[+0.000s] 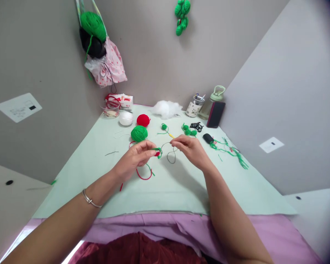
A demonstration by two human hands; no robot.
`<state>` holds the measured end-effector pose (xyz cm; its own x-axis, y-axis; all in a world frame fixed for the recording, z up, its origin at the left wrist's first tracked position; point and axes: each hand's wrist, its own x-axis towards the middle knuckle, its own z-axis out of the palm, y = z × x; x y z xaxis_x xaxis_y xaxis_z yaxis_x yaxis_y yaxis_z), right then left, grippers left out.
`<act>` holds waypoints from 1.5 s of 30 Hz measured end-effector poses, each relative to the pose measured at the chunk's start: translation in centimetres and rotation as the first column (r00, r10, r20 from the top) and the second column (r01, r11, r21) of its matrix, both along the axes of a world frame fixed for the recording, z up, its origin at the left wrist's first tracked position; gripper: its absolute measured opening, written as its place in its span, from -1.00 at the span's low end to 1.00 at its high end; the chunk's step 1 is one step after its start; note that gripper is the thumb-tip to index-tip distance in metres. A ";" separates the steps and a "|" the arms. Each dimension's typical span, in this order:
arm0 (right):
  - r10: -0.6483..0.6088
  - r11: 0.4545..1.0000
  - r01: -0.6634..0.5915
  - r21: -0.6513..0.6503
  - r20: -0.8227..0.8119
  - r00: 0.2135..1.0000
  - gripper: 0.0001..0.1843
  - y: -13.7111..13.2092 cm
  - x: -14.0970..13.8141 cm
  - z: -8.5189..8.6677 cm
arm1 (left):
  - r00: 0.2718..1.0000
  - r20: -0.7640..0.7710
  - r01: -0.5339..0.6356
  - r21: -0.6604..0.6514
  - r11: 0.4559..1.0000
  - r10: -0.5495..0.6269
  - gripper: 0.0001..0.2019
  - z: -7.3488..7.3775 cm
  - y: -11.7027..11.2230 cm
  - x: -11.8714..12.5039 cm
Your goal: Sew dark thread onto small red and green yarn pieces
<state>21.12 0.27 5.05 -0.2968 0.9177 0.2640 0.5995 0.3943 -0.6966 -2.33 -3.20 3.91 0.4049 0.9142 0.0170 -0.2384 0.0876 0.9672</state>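
Dark red fabric (137, 251) is worn nearest, while a green-and-red piece (157, 153), seemingly shaped but unfinished, is pinched by the left hand (137, 154), dark cord (167, 158) by the right hand (189, 147).

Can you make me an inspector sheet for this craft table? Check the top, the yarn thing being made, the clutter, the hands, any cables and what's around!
Surface: pale green table top, flat.
Job's things: small green-and-red piece; dark thread, looped; green ball, red ball and white ball of yarn.
Clutter: loose green strands, black clip, white stuffing.
Hands: left hand pinches the piece; right hand pinches the thread. Needle: too small to tell.
Cables: a dark cord hangs by the pink bag; can't tell its use.
Surroundings: grey wall; green yarn bunch hanging above the table.
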 end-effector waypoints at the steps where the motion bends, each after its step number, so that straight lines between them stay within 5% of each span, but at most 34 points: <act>1: 0.059 0.998 -0.058 0.017 -0.096 0.994 -0.78 -0.6 -0.5 0.5 | 1.000 -0.014 -0.002 0.002 1.000 0.002 -0.81 -0.1 0.0 0.0; 4: 0.179 0.978 -0.150 0.144 -0.217 0.960 -0.81 -2.4 -2.2 1.4 | 0.998 -0.056 -0.018 0.013 1.000 0.019 -0.80 -0.6 0.2 0.1; 10: 0.175 0.943 -0.152 0.298 -0.052 0.983 -0.90 -3.5 -4.0 0.6 | 0.982 -0.169 -0.070 0.099 0.993 0.086 -0.79 -0.8 0.0 0.5; 18: 0.308 0.945 -0.240 0.222 -0.354 0.883 -0.88 -3.7 -3.4 1.4 | 0.986 -0.122 -0.108 0.056 0.993 0.114 -0.79 -0.8 0.3 0.4; 26: 0.091 0.976 -0.031 0.215 -0.276 0.957 -0.74 -3.1 -3.2 0.8 | 0.988 -0.091 -0.122 0.021 0.992 0.123 -0.78 -1.0 0.3 0.3; 29: 0.133 0.991 -0.129 0.031 -0.259 0.957 -0.78 -3.0 -3.4 0.3 | 0.993 -0.062 -0.102 0.022 0.995 0.103 -0.78 -0.9 0.2 0.3; 33: 0.222 0.902 -0.329 -0.280 -0.352 0.909 -0.69 -2.4 -3.4 -0.4 | 0.996 -0.043 -0.079 0.024 0.997 0.080 -0.78 -0.8 0.2 0.4; 38: -0.007 0.954 -0.109 -0.278 -0.386 0.922 -0.76 -0.7 -2.5 -0.9 | 0.998 0.008 -0.069 -0.010 0.998 0.069 -0.77 -0.4 0.0 0.2; 45: -0.106 0.949 -0.015 -0.314 -0.365 0.925 -0.75 0.9 -0.9 -1.3 | 0.998 0.056 -0.007 -0.002 1.000 0.007 -0.78 0.0 -0.1 -0.1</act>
